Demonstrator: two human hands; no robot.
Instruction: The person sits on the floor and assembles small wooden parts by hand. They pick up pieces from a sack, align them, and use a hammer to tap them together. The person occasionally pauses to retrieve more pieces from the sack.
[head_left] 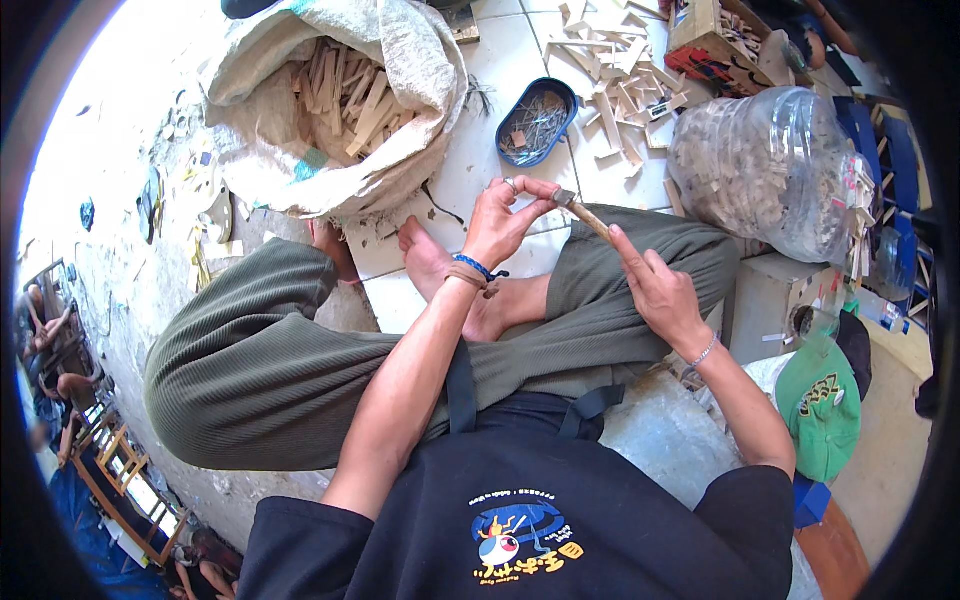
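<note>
And here we are, hammer [588, 215] up over our crossed legs [620, 315] — left hand [505, 222] pinching its head, right hand [660, 295] gripping the handle! Nails [540, 118] fill the blue tub [572, 122], right of the sack [435, 75] overlapping the tiled floor's [505, 50] left edge.

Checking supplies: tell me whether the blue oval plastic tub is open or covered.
Open: the blue oval tub is uncovered, and thin silvery pieces show inside.
</note>
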